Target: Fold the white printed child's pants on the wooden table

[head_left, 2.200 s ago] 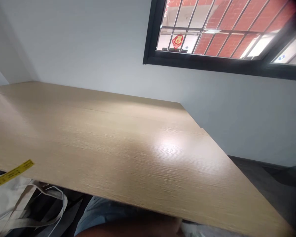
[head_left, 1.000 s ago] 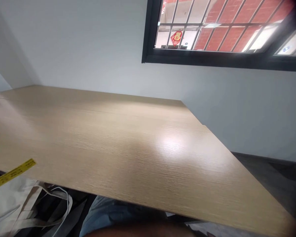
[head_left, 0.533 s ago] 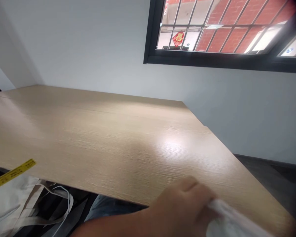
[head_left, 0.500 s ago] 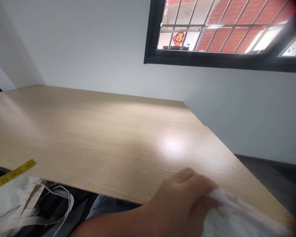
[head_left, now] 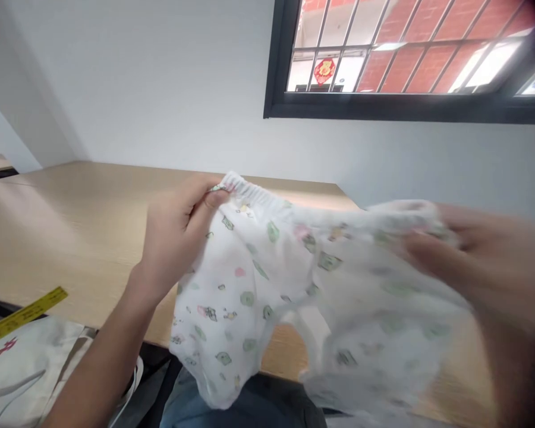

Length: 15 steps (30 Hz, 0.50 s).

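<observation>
Bare right hand [head_left: 477, 261], at the right end of the white fabric shorts with green-and-pink prints [head_left: 249, 267], was motion-blurred. Shorts' right-hand leg was smeared too. Left of shorts, yellow strip with black lettering [head_left: 24, 316] was cut by frame edge, text too small; off-white cloth bag with red lettering [head_left: 27, 362] was cut off. Black-framed barred window [head_left: 361, 107] above shorts was cropped.

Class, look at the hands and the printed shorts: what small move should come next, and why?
Probably lower the printed shorts onto the tabletop: the left hand and right hand grip opposite ends of the waistband, the legs hang loose, and the tabletop behind could support them.
</observation>
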Each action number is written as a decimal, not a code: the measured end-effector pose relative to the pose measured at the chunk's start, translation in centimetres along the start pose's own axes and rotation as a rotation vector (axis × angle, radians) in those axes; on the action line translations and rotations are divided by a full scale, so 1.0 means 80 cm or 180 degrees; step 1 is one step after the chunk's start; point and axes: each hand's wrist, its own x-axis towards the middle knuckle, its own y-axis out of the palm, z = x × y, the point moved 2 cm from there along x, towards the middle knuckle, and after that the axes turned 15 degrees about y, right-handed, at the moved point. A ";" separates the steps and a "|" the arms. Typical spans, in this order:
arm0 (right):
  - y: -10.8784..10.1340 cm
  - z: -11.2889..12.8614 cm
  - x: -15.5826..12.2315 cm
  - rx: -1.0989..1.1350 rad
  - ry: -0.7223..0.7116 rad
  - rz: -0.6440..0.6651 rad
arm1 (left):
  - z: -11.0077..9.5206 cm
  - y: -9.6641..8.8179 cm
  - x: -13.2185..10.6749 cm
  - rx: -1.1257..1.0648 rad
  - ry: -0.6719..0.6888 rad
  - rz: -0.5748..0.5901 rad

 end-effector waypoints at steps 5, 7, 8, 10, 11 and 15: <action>0.087 -0.046 0.081 0.0051 0.0503 0.0560 | 0.092 0.070 -0.011 0.0376 -0.0889 0.1327; 0.126 -0.088 0.113 -0.0596 0.0703 0.0545 | 0.124 0.110 -0.024 0.0400 -0.1080 0.1649; 0.145 -0.109 0.126 -0.0746 0.0770 0.0621 | 0.137 0.130 -0.031 0.0412 -0.1174 0.1784; 0.176 -0.146 0.146 -0.0937 0.0835 0.0747 | 0.159 0.165 -0.047 0.0438 -0.1352 0.2036; 0.188 -0.161 0.153 -0.0994 0.0838 0.0776 | 0.166 0.179 -0.054 0.0452 -0.1426 0.2140; 0.206 -0.192 0.166 -0.1150 0.0814 0.0773 | 0.173 0.209 -0.066 0.0547 -0.1503 0.2321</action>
